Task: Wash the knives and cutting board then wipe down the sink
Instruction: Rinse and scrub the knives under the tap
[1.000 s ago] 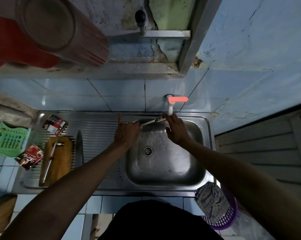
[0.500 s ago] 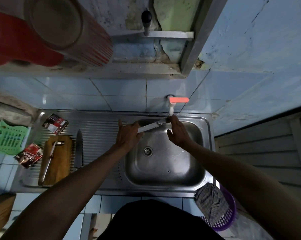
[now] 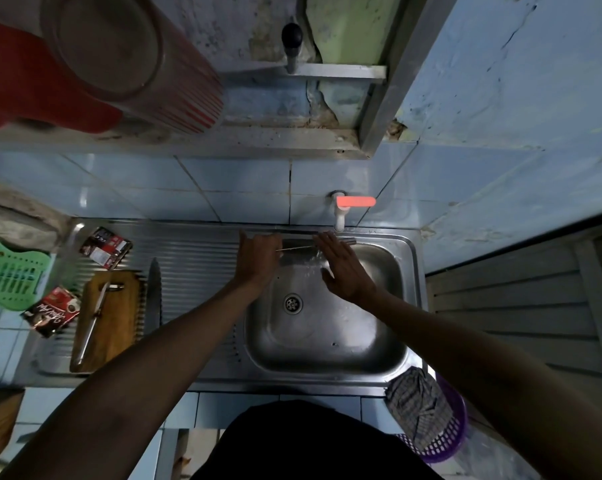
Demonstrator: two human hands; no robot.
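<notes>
— Hands first: what are yours doing?

— Your left hand (image 3: 258,259) is curled round the handle end of a thin steel knife (image 3: 297,248), which lies level across the far side of the stainless steel sink basin (image 3: 327,341). Your right hand (image 3: 341,271) is flat, fingers straight and together, lying against the blade just under the white tap with the orange lever (image 3: 344,209). Water splashes on the metal beneath your right palm.

— And the other things you have to wash?

— They sit on the ribbed steel draining board (image 3: 195,265) to your left. The brown wooden cutting board (image 3: 115,327) lies flat there, with a slim metal-handled knife (image 3: 93,323) resting lengthwise on top of it. A broad dark-bladed knife (image 3: 153,296) lies just beside the board's right edge, tip pointing to the wall.

— Anything else near you?

— Two red and black sachets: one (image 3: 105,247) beyond the board, one (image 3: 53,311) at its left edge. A green plastic basket (image 3: 12,278) stands further left. At the sink's near right corner a checked grey cloth (image 3: 417,403) is draped over the rim of a purple perforated basket (image 3: 448,441). Up on the ledge is a red ribbed tumbler (image 3: 126,60), lying on its side.
</notes>
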